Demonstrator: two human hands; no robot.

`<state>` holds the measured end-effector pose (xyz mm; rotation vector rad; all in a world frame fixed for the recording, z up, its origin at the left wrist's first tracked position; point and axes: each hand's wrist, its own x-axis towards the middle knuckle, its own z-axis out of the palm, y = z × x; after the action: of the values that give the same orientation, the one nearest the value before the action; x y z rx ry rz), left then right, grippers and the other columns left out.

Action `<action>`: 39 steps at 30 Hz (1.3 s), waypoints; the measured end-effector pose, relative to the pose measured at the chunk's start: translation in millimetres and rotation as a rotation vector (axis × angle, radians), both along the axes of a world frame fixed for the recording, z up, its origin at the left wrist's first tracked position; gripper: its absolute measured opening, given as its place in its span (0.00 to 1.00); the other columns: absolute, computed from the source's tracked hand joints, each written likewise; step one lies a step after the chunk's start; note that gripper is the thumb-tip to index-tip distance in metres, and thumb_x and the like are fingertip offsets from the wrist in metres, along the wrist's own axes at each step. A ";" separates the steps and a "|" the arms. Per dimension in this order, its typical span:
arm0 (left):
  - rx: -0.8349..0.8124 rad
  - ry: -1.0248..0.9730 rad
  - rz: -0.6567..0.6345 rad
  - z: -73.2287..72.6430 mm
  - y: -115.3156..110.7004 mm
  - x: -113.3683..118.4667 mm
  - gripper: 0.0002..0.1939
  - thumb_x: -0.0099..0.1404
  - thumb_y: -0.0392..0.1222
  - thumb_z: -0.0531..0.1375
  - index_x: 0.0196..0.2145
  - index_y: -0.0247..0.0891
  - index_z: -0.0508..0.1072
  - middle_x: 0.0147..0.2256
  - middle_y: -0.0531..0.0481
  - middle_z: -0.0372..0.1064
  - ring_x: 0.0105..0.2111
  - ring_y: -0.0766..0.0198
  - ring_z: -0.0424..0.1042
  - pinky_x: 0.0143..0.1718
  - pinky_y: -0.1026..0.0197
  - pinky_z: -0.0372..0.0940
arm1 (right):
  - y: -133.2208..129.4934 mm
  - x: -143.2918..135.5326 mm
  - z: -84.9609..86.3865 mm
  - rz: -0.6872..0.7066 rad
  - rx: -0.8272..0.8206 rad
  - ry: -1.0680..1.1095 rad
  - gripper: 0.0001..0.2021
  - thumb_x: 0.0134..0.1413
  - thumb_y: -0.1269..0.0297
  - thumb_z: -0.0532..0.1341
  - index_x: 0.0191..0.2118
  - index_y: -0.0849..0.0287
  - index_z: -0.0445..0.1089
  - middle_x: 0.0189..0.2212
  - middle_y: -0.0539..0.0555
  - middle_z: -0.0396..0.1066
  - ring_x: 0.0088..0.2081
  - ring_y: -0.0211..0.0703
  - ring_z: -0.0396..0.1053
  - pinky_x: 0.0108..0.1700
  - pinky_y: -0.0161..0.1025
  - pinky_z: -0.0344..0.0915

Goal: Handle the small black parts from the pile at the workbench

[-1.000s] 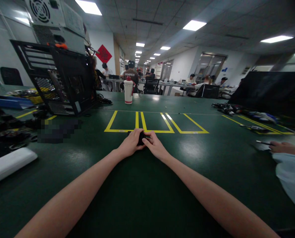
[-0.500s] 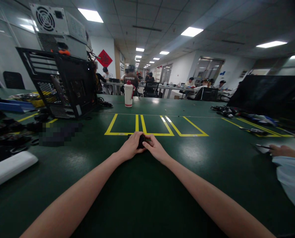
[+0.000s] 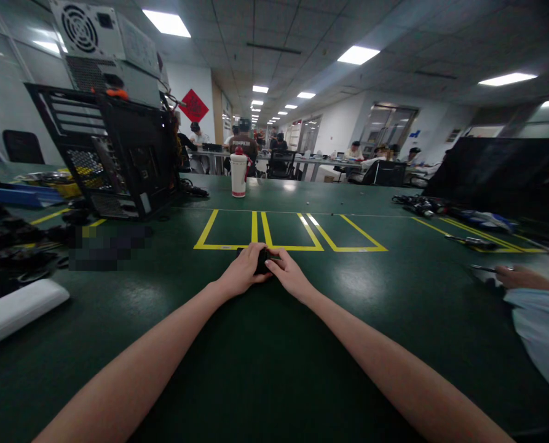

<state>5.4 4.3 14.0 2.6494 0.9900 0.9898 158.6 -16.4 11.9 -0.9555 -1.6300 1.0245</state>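
A small black object [image 3: 261, 263] is held between my two hands, just in front of the yellow-taped boxes; its kind is mostly hidden by my fingers. My left hand [image 3: 243, 271] wraps round it from the left, thumb below and fingers over the top. From the right, my right hand [image 3: 290, 274] pinches at its side with thumb and fingertips. Both hands are low over the green table [image 3: 260, 363]. A yellow tape line [image 3: 283, 249] runs right behind the knuckles.
An open black computer case [image 3: 131, 160] carries a power supply [image 3: 99, 37] at the left. Beyond the tape stands a white tumbler [image 3: 238, 175]. A white block-like object [image 3: 20, 314] lies near left. At the right, another person's hand [image 3: 518, 277] holds a thin tool.
My hands keep nearly the same hold on the black object. The other person's hand at the right has shifted slightly leftward. The view has tipped a little.
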 end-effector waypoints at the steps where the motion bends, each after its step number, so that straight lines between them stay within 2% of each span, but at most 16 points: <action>1: 0.003 -0.002 0.004 -0.8 0.5 0.1 0.29 0.52 0.40 0.59 0.48 0.39 0.50 0.45 0.44 0.54 0.46 0.55 0.59 0.47 0.49 0.57 | -1.5 -0.2 0.8 0.024 0.001 0.021 0.12 0.48 0.66 0.55 0.41 0.56 0.59 0.41 0.51 0.62 0.45 0.40 0.62 0.49 0.42 0.59; 4: 0.002 -0.005 0.008 -1.0 0.2 0.2 0.29 0.52 0.39 0.59 0.49 0.39 0.50 0.46 0.44 0.54 0.47 0.54 0.59 0.47 0.48 0.57 | -4.4 -0.8 1.6 0.050 0.006 0.059 0.11 0.47 0.66 0.56 0.40 0.55 0.59 0.41 0.50 0.62 0.46 0.39 0.62 0.48 0.41 0.61; 8: -0.006 -0.005 -0.001 2.1 -2.2 0.5 0.27 0.53 0.40 0.58 0.48 0.40 0.50 0.45 0.45 0.54 0.47 0.53 0.60 0.46 0.47 0.58 | -3.0 -1.3 0.0 -0.011 0.019 0.046 0.09 0.47 0.65 0.55 0.38 0.54 0.59 0.39 0.50 0.62 0.44 0.40 0.64 0.45 0.41 0.63; 14: -0.017 -0.003 -0.003 5.0 -3.5 0.8 0.26 0.53 0.40 0.58 0.48 0.40 0.51 0.45 0.45 0.55 0.46 0.53 0.60 0.46 0.47 0.59 | -1.1 -0.9 0.6 -0.055 0.038 -0.014 0.16 0.48 0.64 0.55 0.45 0.55 0.59 0.45 0.53 0.60 0.46 0.40 0.62 0.50 0.42 0.57; 22: -0.005 -0.008 -0.017 3.7 -3.2 -1.2 0.28 0.53 0.40 0.58 0.49 0.39 0.50 0.46 0.45 0.54 0.46 0.55 0.60 0.47 0.48 0.58 | -2.9 -0.3 -1.5 -0.005 0.020 -0.014 0.12 0.49 0.61 0.54 0.41 0.54 0.59 0.42 0.51 0.61 0.44 0.40 0.63 0.46 0.42 0.61; 27: -0.008 -0.003 -0.010 4.3 -3.4 -0.6 0.27 0.54 0.41 0.58 0.49 0.39 0.50 0.46 0.45 0.54 0.46 0.55 0.59 0.47 0.50 0.58 | -2.2 -1.3 -2.7 -0.028 0.080 -0.014 0.09 0.49 0.64 0.54 0.39 0.55 0.59 0.40 0.50 0.61 0.45 0.39 0.63 0.47 0.41 0.61; 32: 0.007 -0.002 -0.006 3.3 -1.4 0.5 0.27 0.53 0.40 0.59 0.48 0.38 0.51 0.44 0.45 0.55 0.45 0.55 0.60 0.46 0.50 0.58 | 4.6 -1.7 -5.7 -0.068 0.113 -0.045 0.14 0.48 0.67 0.54 0.44 0.55 0.58 0.43 0.52 0.60 0.46 0.40 0.61 0.50 0.42 0.58; 39: 0.006 -0.006 -0.009 0.2 1.0 -0.3 0.28 0.53 0.39 0.59 0.48 0.39 0.50 0.45 0.45 0.54 0.46 0.55 0.59 0.47 0.50 0.57 | -2.3 0.6 -2.0 0.016 0.022 -0.012 0.13 0.49 0.62 0.54 0.43 0.54 0.58 0.43 0.52 0.60 0.45 0.41 0.63 0.46 0.42 0.62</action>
<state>5.1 5.3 14.2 2.6516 0.9741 0.9997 159.1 -18.7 9.8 -0.9369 -1.6582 1.0115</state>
